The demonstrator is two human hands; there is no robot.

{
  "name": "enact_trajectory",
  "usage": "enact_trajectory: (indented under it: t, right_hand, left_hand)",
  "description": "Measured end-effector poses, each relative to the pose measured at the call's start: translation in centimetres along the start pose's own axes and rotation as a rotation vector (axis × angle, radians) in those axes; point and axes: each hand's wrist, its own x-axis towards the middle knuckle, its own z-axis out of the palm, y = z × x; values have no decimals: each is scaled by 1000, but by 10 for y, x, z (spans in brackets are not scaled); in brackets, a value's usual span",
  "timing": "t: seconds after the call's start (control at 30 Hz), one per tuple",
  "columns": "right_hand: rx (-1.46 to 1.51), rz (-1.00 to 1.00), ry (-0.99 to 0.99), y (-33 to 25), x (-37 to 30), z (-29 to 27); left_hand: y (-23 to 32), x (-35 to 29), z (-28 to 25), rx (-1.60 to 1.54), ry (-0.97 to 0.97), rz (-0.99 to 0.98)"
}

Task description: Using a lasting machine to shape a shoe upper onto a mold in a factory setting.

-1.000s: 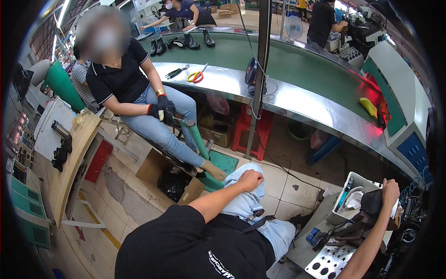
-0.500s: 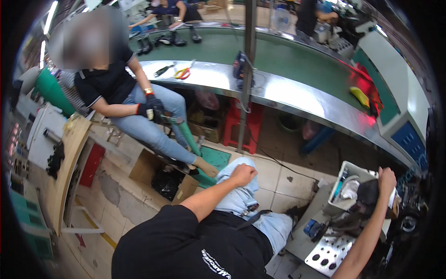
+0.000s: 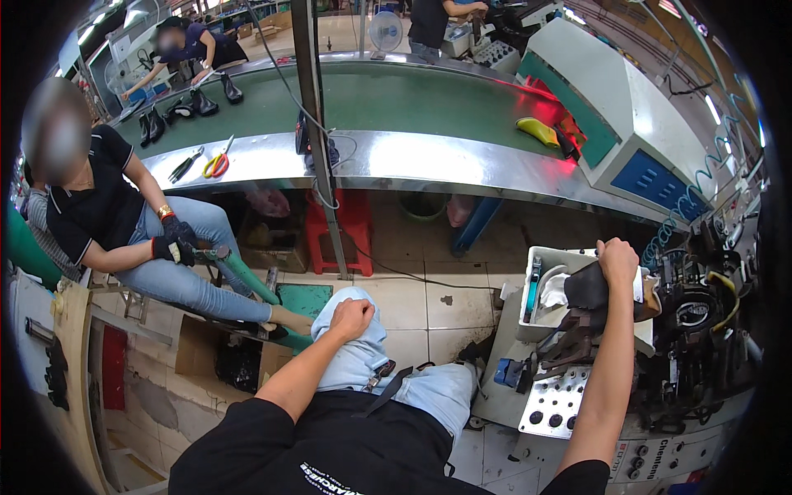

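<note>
My left hand rests on my raised knee in light blue jeans, its fingers curled in and nothing showing in them. Over at the right, my right hand is at the far right corner of an off-white plastic bin. Its fingers are bent and closed, and what they grip is hidden behind the hand. Beside it a dark, leather-like piece lies over the bin. A teal tool and a white crumpled item are inside the bin.
Below the bin is a machine with a perforated metal panel. A conveyor with a metal edge runs across the back, carrying black shoes, scissors and a yellow-and-black shoe. A gloved co-worker sits left. A post stands ahead.
The view has swung to the right, so the surroundings sit further left. My left hand stays on the knee and my right hand stays by the bin.
</note>
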Motion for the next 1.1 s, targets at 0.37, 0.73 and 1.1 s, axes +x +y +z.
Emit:
enact_trajectory:
  t: [0.37, 0.73, 1.1]
  right_hand:
    - [15, 31, -36, -3, -3, -8]
    - [23, 30, -17, -4, -4, -9]
    - [20, -7, 18, -3, -9, -4]
  left_hand:
    - [0, -3, 1, -28, 23, -9]
    - [-2, 1, 0, -20, 6, 1]
    - [4, 0, -8, 3, 9, 29]
